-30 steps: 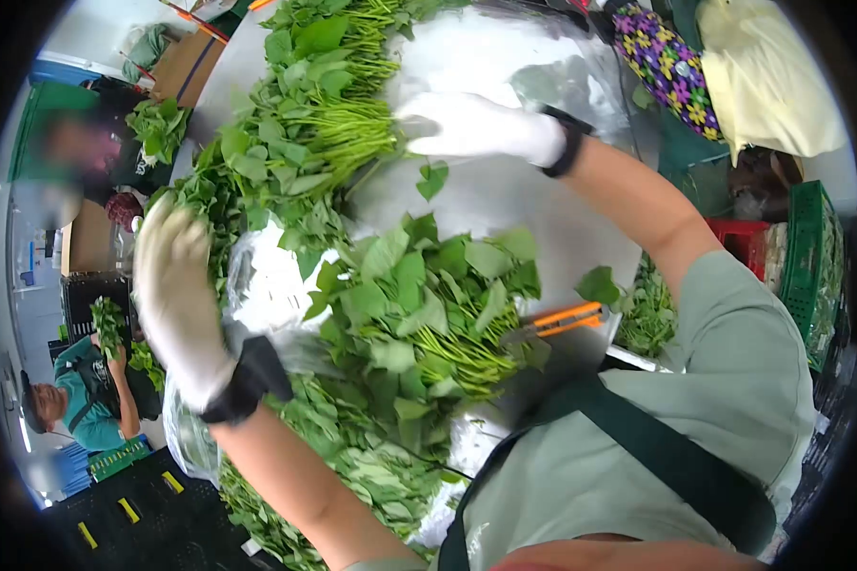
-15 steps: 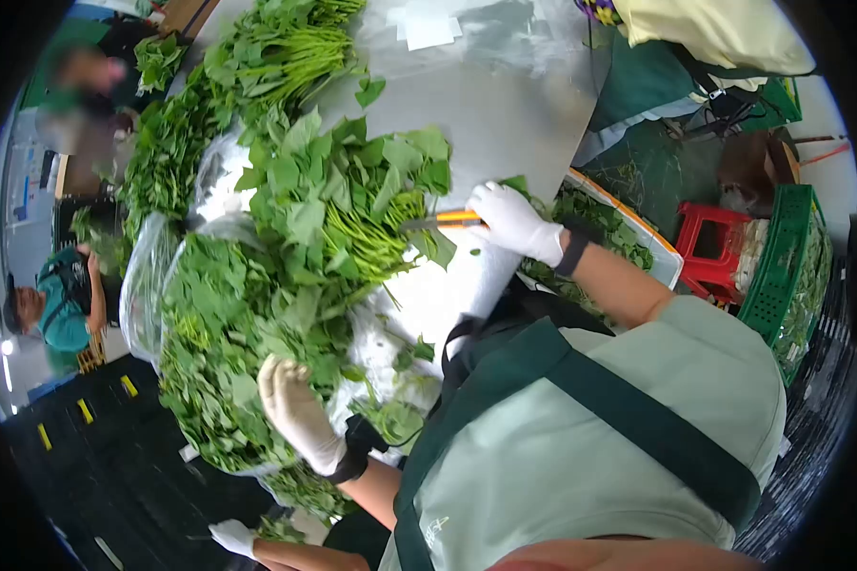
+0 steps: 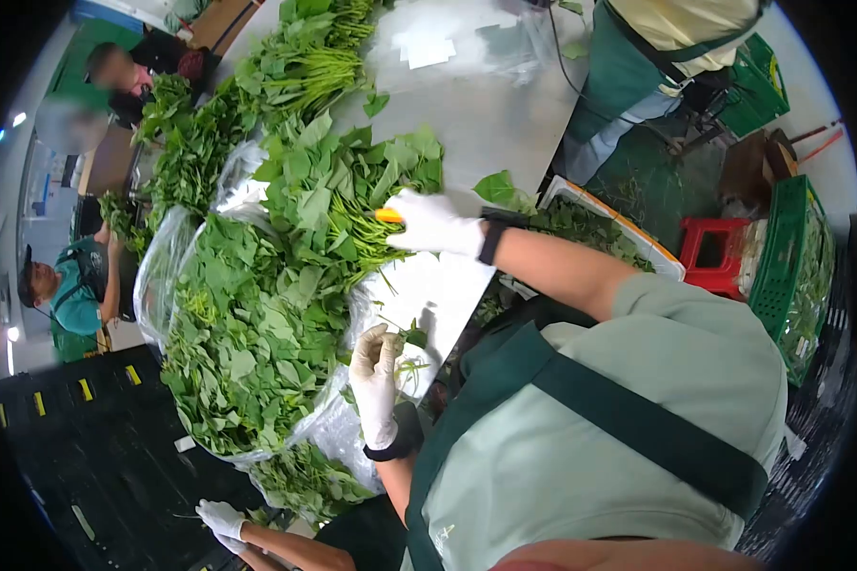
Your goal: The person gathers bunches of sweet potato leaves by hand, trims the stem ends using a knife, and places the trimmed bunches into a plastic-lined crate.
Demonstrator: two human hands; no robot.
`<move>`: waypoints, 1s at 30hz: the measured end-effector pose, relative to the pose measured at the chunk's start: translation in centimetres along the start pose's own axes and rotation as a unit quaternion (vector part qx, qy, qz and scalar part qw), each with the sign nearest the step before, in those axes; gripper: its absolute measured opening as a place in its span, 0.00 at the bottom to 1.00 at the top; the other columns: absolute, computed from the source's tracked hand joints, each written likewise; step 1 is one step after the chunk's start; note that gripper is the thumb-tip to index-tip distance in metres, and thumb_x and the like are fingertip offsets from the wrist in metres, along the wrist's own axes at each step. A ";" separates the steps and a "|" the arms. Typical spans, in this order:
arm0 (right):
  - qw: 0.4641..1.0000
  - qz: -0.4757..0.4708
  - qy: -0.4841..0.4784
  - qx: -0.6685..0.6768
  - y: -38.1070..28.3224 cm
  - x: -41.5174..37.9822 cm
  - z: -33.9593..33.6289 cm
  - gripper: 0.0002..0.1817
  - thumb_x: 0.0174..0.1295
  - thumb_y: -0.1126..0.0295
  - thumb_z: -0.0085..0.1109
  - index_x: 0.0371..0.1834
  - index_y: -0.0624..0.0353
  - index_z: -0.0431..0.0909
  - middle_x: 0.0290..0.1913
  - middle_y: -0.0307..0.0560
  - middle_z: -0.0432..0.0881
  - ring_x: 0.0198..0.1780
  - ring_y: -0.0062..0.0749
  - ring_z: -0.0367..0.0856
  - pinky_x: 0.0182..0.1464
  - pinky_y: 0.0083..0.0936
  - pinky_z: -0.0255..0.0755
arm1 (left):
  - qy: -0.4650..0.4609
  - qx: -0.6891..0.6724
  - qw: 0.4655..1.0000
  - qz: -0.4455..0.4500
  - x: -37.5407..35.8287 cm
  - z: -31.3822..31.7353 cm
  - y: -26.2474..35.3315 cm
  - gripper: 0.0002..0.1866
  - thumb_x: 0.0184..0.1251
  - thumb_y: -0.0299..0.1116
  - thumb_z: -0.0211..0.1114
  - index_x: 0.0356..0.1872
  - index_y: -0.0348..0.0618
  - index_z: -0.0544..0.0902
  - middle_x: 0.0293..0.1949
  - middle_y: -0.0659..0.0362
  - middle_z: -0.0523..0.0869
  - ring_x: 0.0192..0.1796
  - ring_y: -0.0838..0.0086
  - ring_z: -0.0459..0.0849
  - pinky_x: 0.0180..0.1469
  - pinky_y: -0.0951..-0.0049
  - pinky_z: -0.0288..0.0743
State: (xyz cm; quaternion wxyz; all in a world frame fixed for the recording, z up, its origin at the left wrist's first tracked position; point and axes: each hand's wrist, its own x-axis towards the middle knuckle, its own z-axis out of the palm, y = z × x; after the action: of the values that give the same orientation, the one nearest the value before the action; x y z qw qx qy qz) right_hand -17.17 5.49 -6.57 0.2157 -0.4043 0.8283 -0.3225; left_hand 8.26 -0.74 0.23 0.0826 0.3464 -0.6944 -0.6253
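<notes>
My right hand (image 3: 435,225), in a white glove, is closed around an orange utility knife (image 3: 388,215). Only a short orange part of the knife shows beside the fingers. It lies against the cut stems of a bunch of leafy greens (image 3: 357,224); the blade cannot be made out. My left hand (image 3: 375,376), also gloved, is above the white plastic near the table edge. Its fingers are half curled, with the thumb apart and nothing visible between them. Close to the thumb is a small leafy sprig (image 3: 414,336). A large heap of leafy greens (image 3: 248,333) fills the clear plastic bag (image 3: 157,285).
More bunched greens (image 3: 324,62) lie farther up the metal table (image 3: 467,133). A white bin (image 3: 628,233) of leaves, a red stool (image 3: 712,252) and a green crate (image 3: 781,285) stand nearby. A co-worker's gloved hands (image 3: 222,521) show below; other people stand beyond the table.
My right hand has moved left with the utility knife, closer onto the stems. My left hand has left the heaped leaves and shifted right, over the white plastic.
</notes>
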 end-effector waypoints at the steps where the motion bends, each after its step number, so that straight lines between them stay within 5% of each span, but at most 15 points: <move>1: 1.000 -0.007 -0.006 -0.024 -0.3 1.1 1.8 0.28 0.51 0.49 0.62 0.50 0.55 0.74 0.49 0.52 0.75 0.43 0.47 0.80 0.44 0.39 0.77 | -0.006 0.005 1.000 0.007 -0.1 -0.5 0.1 0.13 0.68 0.28 0.61 0.50 0.34 0.76 0.38 0.58 0.82 0.41 0.77 0.79 0.49 0.77 0.73; 5: 0.995 -0.020 0.006 0.097 -0.4 2.9 5.3 0.21 0.47 0.56 0.63 0.42 0.55 0.76 0.30 0.55 0.82 0.34 0.53 0.82 0.38 0.43 0.74 | 0.026 0.009 0.999 0.020 -1.1 -2.6 0.4 0.13 0.68 0.29 0.61 0.50 0.33 0.76 0.39 0.58 0.82 0.41 0.77 0.79 0.49 0.77 0.72; 7: 0.983 -0.012 -0.037 0.179 0.5 4.3 5.1 0.17 0.50 0.59 0.65 0.37 0.57 0.76 0.25 0.47 0.80 0.26 0.37 0.80 0.32 0.31 0.73 | 0.041 -0.009 0.999 0.017 -2.0 -3.7 0.0 0.14 0.69 0.30 0.61 0.50 0.33 0.76 0.39 0.58 0.82 0.41 0.77 0.79 0.49 0.78 0.72; 10: 0.853 0.080 -0.099 0.507 1.0 3.8 0.7 0.13 0.56 0.62 0.66 0.32 0.57 0.74 0.19 0.34 0.74 0.18 0.18 0.71 0.25 0.17 0.67 | 0.058 -0.025 0.998 0.011 -3.1 -5.1 -0.5 0.14 0.68 0.30 0.61 0.50 0.33 0.76 0.40 0.57 0.83 0.41 0.77 0.80 0.49 0.78 0.72; 12: 0.795 0.053 -0.157 0.583 2.6 3.8 -1.9 0.12 0.59 0.62 0.65 0.31 0.55 0.72 0.19 0.33 0.72 0.18 0.16 0.69 0.23 0.18 0.64 | 0.065 -0.041 0.997 0.005 -3.0 -5.6 -1.1 0.13 0.68 0.30 0.61 0.50 0.33 0.76 0.40 0.57 0.83 0.41 0.76 0.80 0.49 0.78 0.72; 16: 0.907 0.078 -0.195 0.364 4.1 2.0 -4.1 0.12 0.58 0.63 0.65 0.36 0.58 0.76 0.18 0.33 0.71 0.18 0.16 0.68 0.22 0.18 0.64 | 0.041 -0.039 0.998 -0.018 -0.7 -4.7 -1.2 0.12 0.68 0.28 0.60 0.49 0.34 0.77 0.39 0.56 0.83 0.41 0.76 0.80 0.49 0.78 0.73; 17: 0.927 0.065 -0.132 0.346 6.2 2.3 -2.3 0.15 0.56 0.64 0.65 0.42 0.60 0.79 0.20 0.35 0.73 0.17 0.16 0.68 0.21 0.18 0.64 | 0.018 -0.011 1.000 -0.008 0.2 -4.3 -1.4 0.12 0.68 0.28 0.59 0.49 0.33 0.76 0.39 0.56 0.83 0.41 0.76 0.80 0.49 0.78 0.73; 22: 0.898 0.090 -0.044 0.429 7.6 0.0 -0.8 0.16 0.56 0.64 0.64 0.44 0.61 0.79 0.27 0.40 0.77 0.21 0.20 0.72 0.27 0.20 0.70 | -0.053 0.078 0.995 0.020 4.2 -1.4 -0.5 0.11 0.66 0.26 0.61 0.47 0.35 0.79 0.33 0.61 0.83 0.34 0.81 0.79 0.38 0.80 0.74; 24: 0.961 -0.037 0.147 0.233 7.8 -0.7 0.4 0.17 0.53 0.65 0.64 0.45 0.59 0.79 0.30 0.45 0.80 0.30 0.32 0.79 0.38 0.26 0.74 | -0.064 0.122 0.989 0.051 5.5 -0.5 -0.5 0.10 0.65 0.25 0.61 0.47 0.36 0.80 0.32 0.61 0.83 0.34 0.82 0.79 0.39 0.80 0.74; 25: 0.968 -0.009 0.194 0.159 5.6 -2.0 -1.0 0.18 0.52 0.65 0.64 0.46 0.56 0.79 0.37 0.48 0.80 0.42 0.43 0.80 0.47 0.31 0.73 | -0.075 0.118 0.988 0.060 6.1 0.0 -0.5 0.11 0.65 0.25 0.61 0.47 0.36 0.80 0.32 0.61 0.83 0.34 0.81 0.79 0.39 0.80 0.74; 28: 0.967 -0.067 0.223 0.101 3.6 -2.4 -1.8 0.17 0.53 0.65 0.63 0.47 0.53 0.79 0.44 0.45 0.78 0.45 0.45 0.80 0.47 0.33 0.74 | -0.104 0.116 0.986 0.056 7.2 1.3 -0.2 0.12 0.66 0.26 0.60 0.49 0.35 0.78 0.34 0.60 0.83 0.37 0.80 0.79 0.43 0.80 0.73; 30: 0.981 -0.076 0.152 0.095 3.4 -1.2 -1.1 0.17 0.53 0.65 0.63 0.47 0.52 0.79 0.47 0.44 0.76 0.45 0.45 0.79 0.47 0.33 0.74 | -0.121 0.120 0.984 0.044 7.4 2.2 0.2 0.13 0.67 0.28 0.60 0.49 0.33 0.76 0.36 0.60 0.83 0.40 0.78 0.79 0.47 0.79 0.72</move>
State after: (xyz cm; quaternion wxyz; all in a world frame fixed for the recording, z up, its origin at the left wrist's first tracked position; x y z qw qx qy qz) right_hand -18.97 8.40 -8.04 0.1000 -0.3902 0.7837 -0.4728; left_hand 1.46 -3.30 -2.40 -0.0170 0.2444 -0.7839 -0.5706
